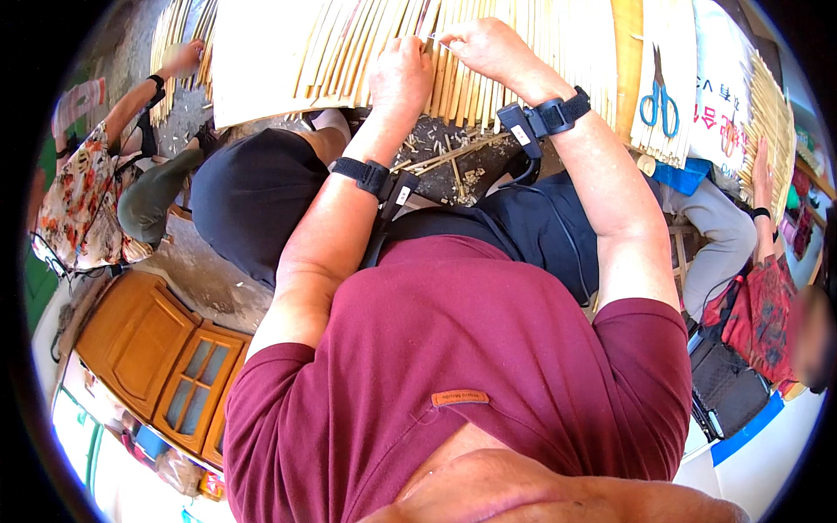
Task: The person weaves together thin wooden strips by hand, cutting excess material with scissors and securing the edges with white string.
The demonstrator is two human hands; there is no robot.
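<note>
My left hand (pixel 402 80) is closed, its fingertips pinched together at the ends of a row of slender pale wooden sticks (pixel 453 91). Close beside it, my right hand (pixel 490 50) is also closed in a pinch. Between the two sets of fingertips runs a thin white string (pixel 433 37), short and partly hidden by the fingers. The sticks lie side by side on a light tabletop (pixel 253 83). Blue-handled scissors (pixel 658 105) lie to the right of my right hand, blades pointing away from me.
Wood scraps and loose sticks (pixel 453 161) litter the floor below the table's near edge. At left, a person's hand (pixel 181 59) touches more sticks. On the right, another person's hand (pixel 761 170) rests by a further stick row (pixel 769 113). A wooden cabinet (pixel 144 340) stands lower left.
</note>
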